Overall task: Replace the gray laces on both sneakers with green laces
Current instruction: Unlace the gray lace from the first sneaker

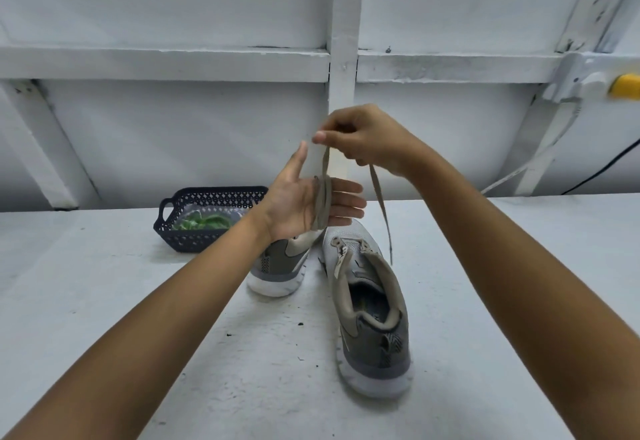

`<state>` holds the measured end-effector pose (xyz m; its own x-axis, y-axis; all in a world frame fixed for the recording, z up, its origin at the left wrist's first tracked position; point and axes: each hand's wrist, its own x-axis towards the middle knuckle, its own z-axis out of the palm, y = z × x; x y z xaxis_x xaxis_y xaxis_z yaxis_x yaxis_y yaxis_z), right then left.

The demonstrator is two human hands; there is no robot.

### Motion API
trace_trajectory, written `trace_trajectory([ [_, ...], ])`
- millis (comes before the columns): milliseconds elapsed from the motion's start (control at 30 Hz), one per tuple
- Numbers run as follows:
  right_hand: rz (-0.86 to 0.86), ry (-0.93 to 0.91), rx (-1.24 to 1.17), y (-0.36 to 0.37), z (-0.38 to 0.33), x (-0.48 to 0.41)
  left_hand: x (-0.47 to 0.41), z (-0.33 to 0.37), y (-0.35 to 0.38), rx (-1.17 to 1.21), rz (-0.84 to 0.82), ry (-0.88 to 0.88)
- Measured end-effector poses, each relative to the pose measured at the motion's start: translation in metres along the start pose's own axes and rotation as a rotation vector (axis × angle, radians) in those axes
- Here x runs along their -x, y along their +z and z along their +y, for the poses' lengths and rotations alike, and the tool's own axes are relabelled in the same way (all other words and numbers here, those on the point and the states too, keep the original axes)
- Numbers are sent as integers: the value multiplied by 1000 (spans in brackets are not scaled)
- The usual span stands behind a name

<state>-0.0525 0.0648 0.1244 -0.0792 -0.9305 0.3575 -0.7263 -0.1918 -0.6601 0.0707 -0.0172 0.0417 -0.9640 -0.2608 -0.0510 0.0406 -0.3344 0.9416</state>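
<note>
Bare forearms [166, 321] reach up from the bottom corners over a white table [86, 301]. Just past them, the near sneaker [372, 321] stands heel toward the camera, gray-brown with a white sole. Its eyelets are bare and its tongue is loose. A pale swoosh-shaped stripe curves along its side, and the print on its insole is too small to read. The far sneaker [280, 263] stands just behind and to the left, its front hidden by the left hand [301, 204]. It carries the same curved stripe.

That left hand is held palm up above the sneakers with its fingers straight and its thumb raised. The lace [321, 207], gray-beige, is wound in several turns round the fingers. From there the lace rises to the right hand [367, 141], which pinches it between thumb and curled fingers. The free end hangs from that hand down beside the near sneaker's toe.

Left of the sneakers sits a dark openwork basket [194, 242] with a handle. It holds the green laces [202, 222] under what looks like clear wrap. Behind the table is a white framed wall [173, 6], with a yellow fitting [627, 86] and a black cable [602, 169] at the right.
</note>
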Motion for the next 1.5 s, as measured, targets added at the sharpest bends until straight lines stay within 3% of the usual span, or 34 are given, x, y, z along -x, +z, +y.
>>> trace_trajectory([
  [200,67,173,-500,23,41,-5,7,8,9,71,-153,71],
  [300,42,268,-709,50,52,7,6,16,9,107,-127,146],
  [400,-31,368,-535,75,55,22,5,22,6,141,-43,215],
  [667,-331,278,-110,68,20,53,3,22,-16,90,181,227],
  [767,-306,201,66,51,-2,50,4,14,-15,36,181,182],
  [900,-130,81,283,25,-15,33,6,6,-3,-24,119,94],
  [1000,-9,2,240,10,-12,18,7,3,-2,-41,44,43],
  [1267,-51,91,-353,31,42,16,17,3,0,-16,-126,35],
  [1500,-133,110,-429,40,50,29,19,3,-2,26,-114,62],
])
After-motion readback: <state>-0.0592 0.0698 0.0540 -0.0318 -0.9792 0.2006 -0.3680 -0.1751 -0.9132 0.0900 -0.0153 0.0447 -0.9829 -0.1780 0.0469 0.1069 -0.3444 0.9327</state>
